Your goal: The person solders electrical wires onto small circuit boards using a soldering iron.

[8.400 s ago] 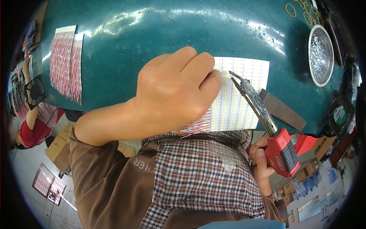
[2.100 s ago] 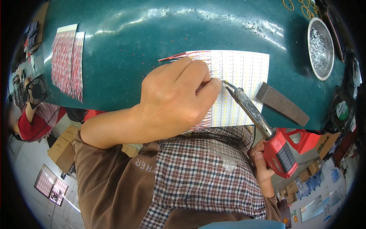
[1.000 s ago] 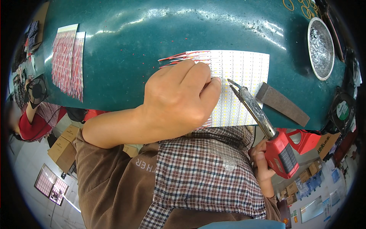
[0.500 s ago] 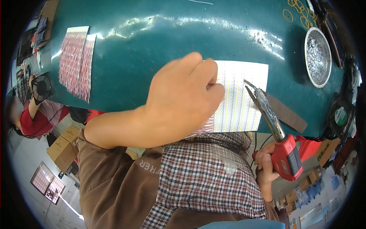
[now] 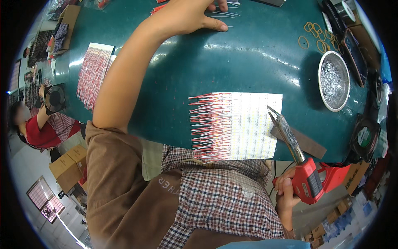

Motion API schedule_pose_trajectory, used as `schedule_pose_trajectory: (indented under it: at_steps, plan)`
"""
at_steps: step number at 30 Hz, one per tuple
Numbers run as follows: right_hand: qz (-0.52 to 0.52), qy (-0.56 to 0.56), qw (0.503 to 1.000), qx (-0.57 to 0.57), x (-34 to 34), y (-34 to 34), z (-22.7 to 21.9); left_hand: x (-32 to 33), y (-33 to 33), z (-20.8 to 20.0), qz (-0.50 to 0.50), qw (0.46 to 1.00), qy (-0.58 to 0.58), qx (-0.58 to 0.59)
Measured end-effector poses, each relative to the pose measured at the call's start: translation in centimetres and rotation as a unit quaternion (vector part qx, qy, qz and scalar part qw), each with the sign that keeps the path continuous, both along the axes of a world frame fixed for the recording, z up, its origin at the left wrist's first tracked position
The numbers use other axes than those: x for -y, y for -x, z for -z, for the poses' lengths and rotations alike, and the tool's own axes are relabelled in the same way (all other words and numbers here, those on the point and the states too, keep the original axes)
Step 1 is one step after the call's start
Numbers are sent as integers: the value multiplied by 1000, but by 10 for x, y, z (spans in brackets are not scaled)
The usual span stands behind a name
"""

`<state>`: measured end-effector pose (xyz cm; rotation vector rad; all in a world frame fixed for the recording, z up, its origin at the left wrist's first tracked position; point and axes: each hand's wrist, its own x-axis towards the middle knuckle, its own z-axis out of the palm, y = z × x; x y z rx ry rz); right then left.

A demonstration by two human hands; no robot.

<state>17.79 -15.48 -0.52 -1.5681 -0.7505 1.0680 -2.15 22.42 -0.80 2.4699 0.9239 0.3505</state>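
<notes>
My left hand (image 5: 192, 16) reaches across to the far edge of the view, over a bunch of thin wires (image 5: 227, 14). Its thumb is stretched out, apart from the fingers, which the top edge partly cuts off. In my right hand (image 5: 287, 190) is the red handle of a soldering gun (image 5: 307, 180), its metal tips pointing up over the right part of a white circuit board panel (image 5: 253, 124). Rows of red and white wires (image 5: 207, 128) stick out from the panel's left side. The panel lies flat at the table's near edge.
A metal bowl (image 5: 333, 81) of silvery scraps stands at the right, near yellow rings (image 5: 319, 35). A brown strip (image 5: 304, 143) lies beside the panel. Wired panels (image 5: 95, 72) lie at the left. A small fan (image 5: 367, 137) is at the right; another person (image 5: 41, 124) sits far left.
My left hand has moved from the panel up to the far wires, uncovering the panel's wired side. The view has shifted, and the soldering gun stays over the panel.
</notes>
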Motion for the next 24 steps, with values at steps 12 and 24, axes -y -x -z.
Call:
schedule_pose_trajectory:
  at_steps: [12, 24]
  plan:
    - [-14, -16, 999, 47, 0, -8, -2, 29, -5, -15, -9, 997, 18, -78]
    - [-87, 37, 982, 162, 11, -10, -11, 148, 12, 4, 69, 994, -69, 55]
